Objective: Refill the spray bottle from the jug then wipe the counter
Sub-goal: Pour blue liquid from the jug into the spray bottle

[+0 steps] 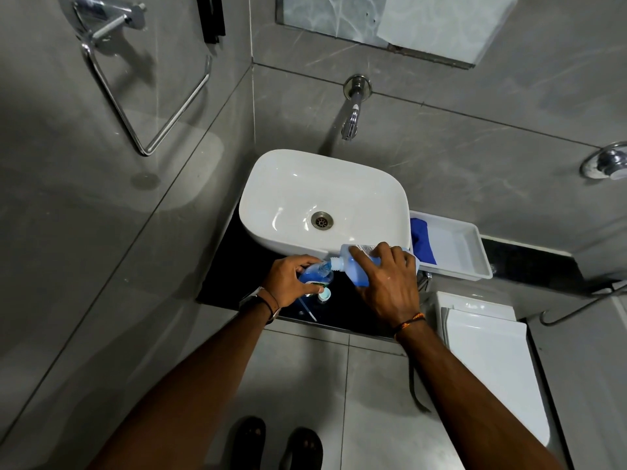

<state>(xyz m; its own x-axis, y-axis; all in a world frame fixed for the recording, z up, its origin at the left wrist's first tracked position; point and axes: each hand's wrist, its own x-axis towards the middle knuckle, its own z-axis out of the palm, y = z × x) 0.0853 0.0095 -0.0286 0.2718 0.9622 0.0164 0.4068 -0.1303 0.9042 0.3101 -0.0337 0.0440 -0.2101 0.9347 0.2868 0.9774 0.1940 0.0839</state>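
The spray bottle (317, 274) stands on the black counter (353, 310) just in front of the white basin (322, 201), its open neck up and blue liquid showing inside; the left hand (291, 279) is wrapped around its body, fingers curled tight against the plastic. The jug (359, 266) is tipped on its side with its white threaded mouth touching the bottle's neck; blue liquid lies along the jug's lower side; the right hand (390, 283) clamps it from above, fingers spread over the label and pressed onto the jug. Just beside the bottle, on the counter, lies a small pale cap (324, 294), and near it a thin clear tube (307, 308); whether the 2 are joined cannot be told. To the right of the basin sits a white tray (475, 252) holding a blue cloth (422, 242) at its left end. A chrome tap (353, 113) juts from the grey tiled wall above the basin; a chrome towel ring (149, 106) hangs on the left wall; a white toilet cistern (488, 340) stands lower right; 2 dark sandals (278, 442) show at the bottom edge.
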